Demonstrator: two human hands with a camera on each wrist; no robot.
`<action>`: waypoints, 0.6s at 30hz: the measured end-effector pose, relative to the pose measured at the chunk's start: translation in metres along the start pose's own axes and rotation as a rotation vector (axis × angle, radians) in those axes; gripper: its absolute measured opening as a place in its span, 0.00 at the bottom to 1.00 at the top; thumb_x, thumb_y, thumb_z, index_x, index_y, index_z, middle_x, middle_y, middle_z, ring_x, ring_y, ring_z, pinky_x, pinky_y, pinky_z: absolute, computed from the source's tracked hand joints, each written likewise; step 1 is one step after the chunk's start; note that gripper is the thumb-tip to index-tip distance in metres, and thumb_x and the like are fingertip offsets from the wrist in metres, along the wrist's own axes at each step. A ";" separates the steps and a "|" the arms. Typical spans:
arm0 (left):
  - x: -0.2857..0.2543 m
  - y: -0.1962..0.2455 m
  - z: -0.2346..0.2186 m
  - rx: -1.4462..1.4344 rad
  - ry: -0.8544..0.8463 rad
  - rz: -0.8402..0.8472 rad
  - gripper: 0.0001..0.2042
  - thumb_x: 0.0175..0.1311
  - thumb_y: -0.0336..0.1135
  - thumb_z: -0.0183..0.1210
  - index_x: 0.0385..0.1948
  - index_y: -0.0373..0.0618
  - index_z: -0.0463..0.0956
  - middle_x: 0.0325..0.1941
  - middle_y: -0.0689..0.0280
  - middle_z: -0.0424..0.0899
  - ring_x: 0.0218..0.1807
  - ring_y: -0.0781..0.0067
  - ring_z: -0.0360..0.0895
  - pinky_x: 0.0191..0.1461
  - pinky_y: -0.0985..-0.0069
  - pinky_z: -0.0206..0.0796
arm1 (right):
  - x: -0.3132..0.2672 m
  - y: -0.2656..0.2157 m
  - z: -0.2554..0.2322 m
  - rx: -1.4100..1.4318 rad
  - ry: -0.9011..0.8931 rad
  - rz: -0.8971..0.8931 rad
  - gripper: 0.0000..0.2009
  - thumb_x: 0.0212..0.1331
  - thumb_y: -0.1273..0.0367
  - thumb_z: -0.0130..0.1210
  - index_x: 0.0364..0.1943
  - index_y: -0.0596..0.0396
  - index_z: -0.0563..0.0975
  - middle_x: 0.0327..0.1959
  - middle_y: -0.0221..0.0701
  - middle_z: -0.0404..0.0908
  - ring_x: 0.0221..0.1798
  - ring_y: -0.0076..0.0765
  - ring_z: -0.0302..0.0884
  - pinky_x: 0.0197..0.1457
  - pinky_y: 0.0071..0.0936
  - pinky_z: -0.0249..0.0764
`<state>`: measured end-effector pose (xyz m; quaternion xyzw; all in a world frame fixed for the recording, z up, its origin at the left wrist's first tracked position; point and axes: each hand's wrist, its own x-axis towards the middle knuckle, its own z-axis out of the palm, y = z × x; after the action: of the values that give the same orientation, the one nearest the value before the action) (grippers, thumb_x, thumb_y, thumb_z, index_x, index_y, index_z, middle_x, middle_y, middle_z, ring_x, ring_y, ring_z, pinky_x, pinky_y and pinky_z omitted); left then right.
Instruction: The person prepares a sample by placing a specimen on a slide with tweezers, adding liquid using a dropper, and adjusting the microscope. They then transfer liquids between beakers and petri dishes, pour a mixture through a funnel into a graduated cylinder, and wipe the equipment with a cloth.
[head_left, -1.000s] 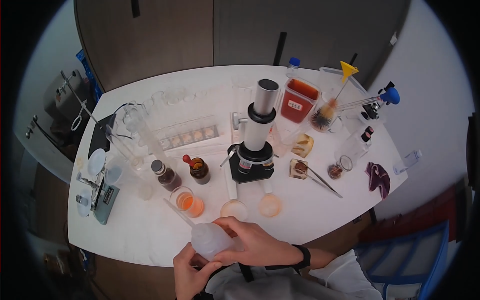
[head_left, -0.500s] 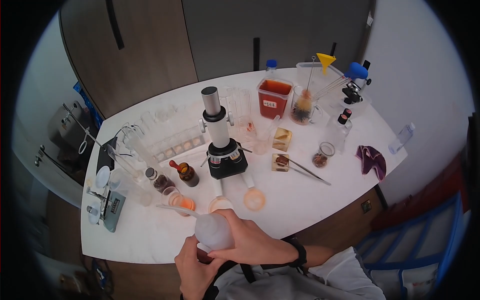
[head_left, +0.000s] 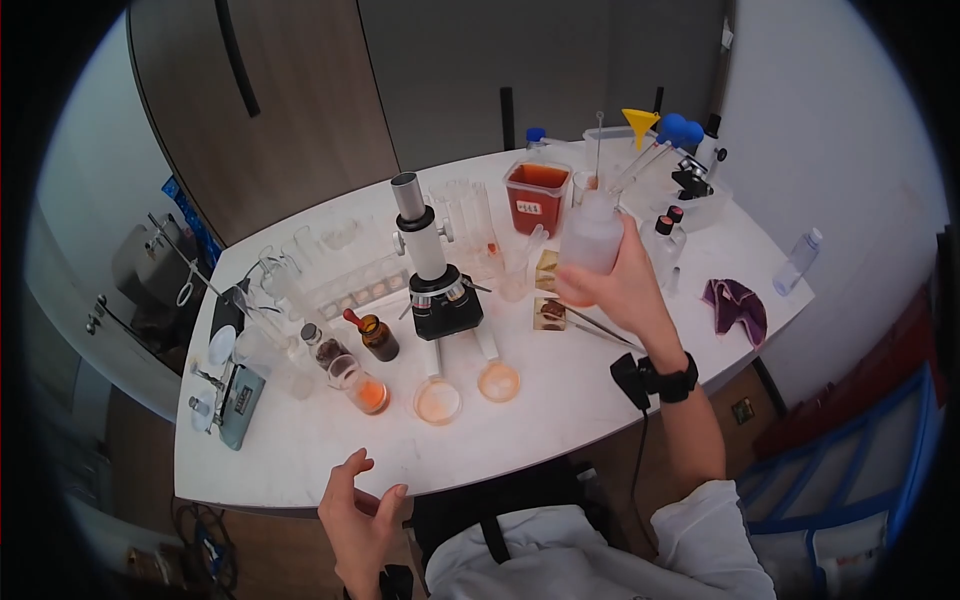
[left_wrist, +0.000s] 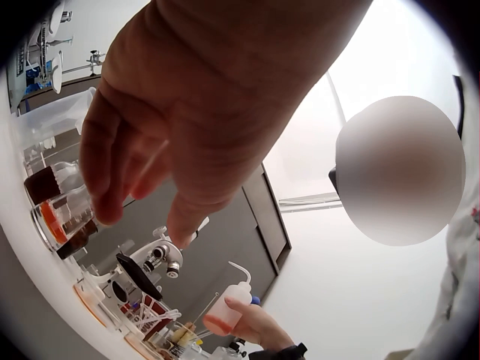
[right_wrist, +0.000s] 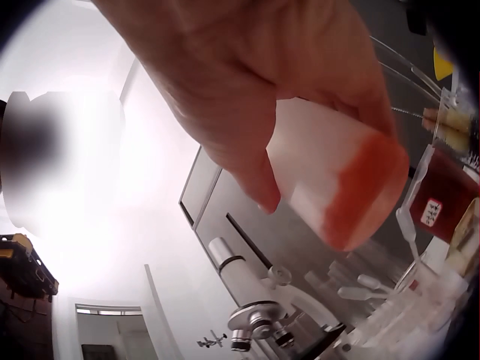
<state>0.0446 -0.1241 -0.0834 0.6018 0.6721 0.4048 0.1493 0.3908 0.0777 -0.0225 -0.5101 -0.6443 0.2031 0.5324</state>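
Note:
My right hand grips a translucent white wash bottle, raised over the right half of the table. Red-orange shows at the bottle's base in the right wrist view, and its bent spout stands up in the left wrist view. My left hand hangs at the table's front edge, fingers loosely bent with nothing in them. Beyond it stands a beaker with orange liquid. Two shallow round dishes with pale orange contents lie in front of the microscope.
A brown dropper bottle and a dark-capped bottle stand left of the microscope, a balance farther left. Behind the wash bottle are a red-brown tub and a yellow funnel. A purple cloth lies at right.
Both hands held the wash bottle near the front edge. The left hand has let go and stays there; the right hand has carried the bottle up and to the right. The view has shifted too.

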 end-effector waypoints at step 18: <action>-0.007 -0.049 -0.016 -0.087 0.042 -0.107 0.25 0.54 0.26 0.73 0.56 0.36 0.78 0.46 0.57 0.88 0.21 0.74 0.80 0.29 0.77 0.71 | 0.093 0.100 0.016 -0.594 0.106 0.078 0.42 0.46 0.69 0.70 0.68 0.60 0.61 0.53 0.57 0.81 0.57 0.65 0.81 0.62 0.48 0.77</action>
<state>0.0017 -0.1340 -0.1106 0.5493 0.6882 0.4373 0.1826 0.4290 0.2034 -0.0637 -0.6778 -0.6268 -0.0009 0.3843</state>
